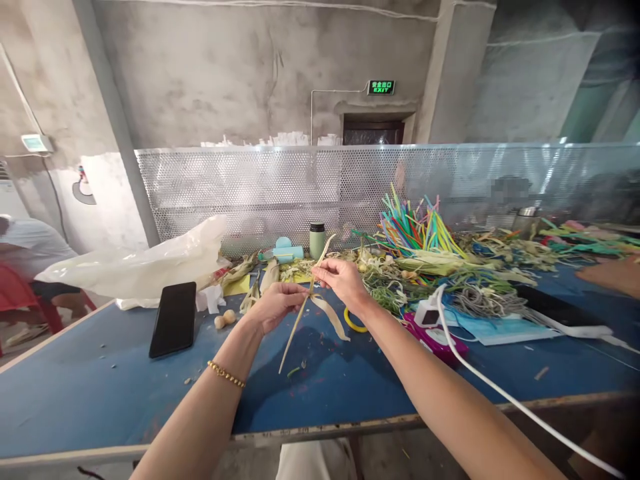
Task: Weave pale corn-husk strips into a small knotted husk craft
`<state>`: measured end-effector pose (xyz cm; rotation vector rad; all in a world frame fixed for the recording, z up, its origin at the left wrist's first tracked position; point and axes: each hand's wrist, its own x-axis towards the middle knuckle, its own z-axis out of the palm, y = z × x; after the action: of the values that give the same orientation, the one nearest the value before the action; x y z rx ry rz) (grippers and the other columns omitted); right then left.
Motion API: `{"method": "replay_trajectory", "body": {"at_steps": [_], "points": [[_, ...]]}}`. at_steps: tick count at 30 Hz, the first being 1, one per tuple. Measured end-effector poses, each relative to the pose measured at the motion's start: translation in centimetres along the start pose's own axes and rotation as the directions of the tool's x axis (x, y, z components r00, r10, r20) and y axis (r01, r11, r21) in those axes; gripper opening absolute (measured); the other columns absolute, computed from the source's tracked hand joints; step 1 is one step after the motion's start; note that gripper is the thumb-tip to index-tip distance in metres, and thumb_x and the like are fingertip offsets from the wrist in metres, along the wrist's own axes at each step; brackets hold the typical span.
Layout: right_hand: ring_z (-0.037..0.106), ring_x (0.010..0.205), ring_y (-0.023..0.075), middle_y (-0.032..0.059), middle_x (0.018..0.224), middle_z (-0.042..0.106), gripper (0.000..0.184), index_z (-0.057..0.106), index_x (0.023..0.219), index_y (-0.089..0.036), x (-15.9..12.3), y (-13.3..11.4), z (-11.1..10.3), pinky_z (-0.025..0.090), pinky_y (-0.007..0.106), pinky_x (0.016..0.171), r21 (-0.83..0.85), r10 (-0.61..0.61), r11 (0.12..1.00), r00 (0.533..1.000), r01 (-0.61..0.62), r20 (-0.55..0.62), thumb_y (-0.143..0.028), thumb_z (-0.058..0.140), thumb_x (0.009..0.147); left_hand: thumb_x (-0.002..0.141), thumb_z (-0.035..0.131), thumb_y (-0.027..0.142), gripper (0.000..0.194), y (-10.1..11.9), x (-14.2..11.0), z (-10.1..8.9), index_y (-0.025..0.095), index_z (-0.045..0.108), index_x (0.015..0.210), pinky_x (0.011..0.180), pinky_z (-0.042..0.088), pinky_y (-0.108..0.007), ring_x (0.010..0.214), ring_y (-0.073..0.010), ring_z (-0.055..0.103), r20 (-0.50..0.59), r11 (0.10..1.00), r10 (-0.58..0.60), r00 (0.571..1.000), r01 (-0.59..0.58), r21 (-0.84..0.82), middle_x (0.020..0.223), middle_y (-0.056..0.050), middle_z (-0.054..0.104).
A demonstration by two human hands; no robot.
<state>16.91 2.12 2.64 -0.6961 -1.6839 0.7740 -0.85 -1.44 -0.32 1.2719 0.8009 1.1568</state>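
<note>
Both left hand [276, 305] and right hand [344, 279] pinch pale strips [332, 316] above the worktop [115, 393]; I judge this fine fingerwork, requiring light tension.

Craft workshop, blue worktable [90, 393], husk piles [425, 263]

I see a black phone [173, 320] lying on the blue table [100, 400], near a big see-through bag [165, 263]. A green bottle [317, 241] stands up in front of a shiny fence [240, 193] full of holes. I see a green exit sign [381, 87] on the wall [200, 73]. To my left, a person [37, 243] sits on a red chair [47, 303].
</note>
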Motion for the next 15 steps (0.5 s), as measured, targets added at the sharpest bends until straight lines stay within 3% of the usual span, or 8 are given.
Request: {"method": "replay_trajectory", "body": {"at_steps": [7, 15], "points": [[0.053, 0.053, 0.0109, -0.0003, 0.063, 0.065, 0.029, 0.070, 0.073, -0.016, 0.4, 0.1, -0.1, 0.045, 0.026, 0.054, -0.046, 0.051, 0.998, 0.996, -0.048, 0.073, -0.043, 0.079, 0.068, 0.057, 0.092, 0.023, 0.030, -0.4, 0.4, 0.0, 0.010, 0.071, 0.073, 0.054, 0.042, -0.023, 0.053, -0.0079, 0.052, -0.029, 0.998, 0.003, 1.000, -0.005, -0.063, 0.060, -0.003, 0.062], [0.061, 0.062, 0.0153, 0.0039, 0.070, 0.071, 0.020, 0.073, 0.080, -0.016, 0.2, 1.7, 0.8, 0.050, 0.029, 0.063, -0.071, -0.044, 0.997, 0.999, 0.044, 0.004, -0.034, 0.072, 0.073, 0.061, 0.091, 0.033, 0.032, -0.1, 0.5, 0.0, 0.013, 0.065, 0.062, 0.050, 0.039, -0.023, 0.050, -0.0077, 0.047, -0.029, 0.998, 0.026, 0.999, -0.027, -0.049, 0.056, -0.001, 0.057]]}}
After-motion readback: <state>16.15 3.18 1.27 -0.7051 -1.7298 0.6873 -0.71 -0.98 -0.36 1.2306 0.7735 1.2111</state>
